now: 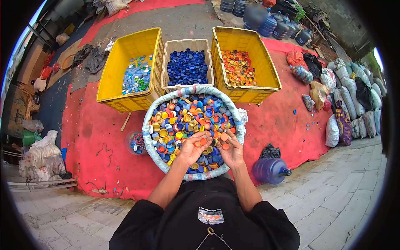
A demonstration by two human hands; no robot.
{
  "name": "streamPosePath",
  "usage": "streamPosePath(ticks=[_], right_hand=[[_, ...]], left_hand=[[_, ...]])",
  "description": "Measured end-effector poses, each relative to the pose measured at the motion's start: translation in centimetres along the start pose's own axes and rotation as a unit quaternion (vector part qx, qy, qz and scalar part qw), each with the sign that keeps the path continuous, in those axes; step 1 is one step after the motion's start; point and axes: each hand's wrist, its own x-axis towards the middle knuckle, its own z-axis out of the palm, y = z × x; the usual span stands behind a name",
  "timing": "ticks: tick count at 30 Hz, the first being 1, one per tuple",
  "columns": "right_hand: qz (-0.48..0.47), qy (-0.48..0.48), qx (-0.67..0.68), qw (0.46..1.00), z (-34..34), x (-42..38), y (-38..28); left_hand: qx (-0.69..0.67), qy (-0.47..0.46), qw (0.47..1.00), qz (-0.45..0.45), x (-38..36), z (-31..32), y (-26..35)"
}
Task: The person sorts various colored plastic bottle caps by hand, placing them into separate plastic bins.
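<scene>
A round sack [148,141] with a rolled pale-blue rim stands in front of me, filled with mixed bottle caps [183,118] in blue, orange, yellow, red and white. Over its near half, my left hand [192,151] is turned palm up, fingers curled around orange bottle caps [203,141]. My right hand [231,153] is beside it, also cupped, with orange bottle caps [225,146] at its fingers. Between the two hands there is a small gap, where loose caps show below.
Beyond the sack stand a yellow crate [109,73] with light-blue and green caps, a white crate [168,86] with dark-blue caps, and another yellow crate [266,62] with orange and red caps. A water jug [268,171] lies at right; filled sacks [346,89] line the far right.
</scene>
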Motion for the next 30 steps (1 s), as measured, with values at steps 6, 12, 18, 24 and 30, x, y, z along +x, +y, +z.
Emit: streamPosePath(ticks=[6,12,18,24,30], right_hand=[[-0.024,0.028,-0.008,0.999,-0.8,0.2,-1.7],[-0.063,0.058,0.038,0.996,-0.6,0.8,-5.8],[-0.107,0.103,0.024,0.989,-2.0,5.2,-11.2],[-0.159,0.054,-0.033,0.985,0.2,15.1,-17.6],[-0.177,0.090,-0.117,0.973,3.7,22.6,-21.2]], left_hand=[[-0.014,-0.003,0.999,-0.030,1.9,2.7,-1.1],[-0.047,-0.017,0.998,-0.044,6.1,6.2,-2.1],[-0.053,0.005,0.998,-0.031,14.2,11.0,-2.6],[0.008,0.035,0.999,0.010,26.9,16.1,-1.1],[-0.036,-0.093,0.994,0.037,27.8,19.6,5.9]])
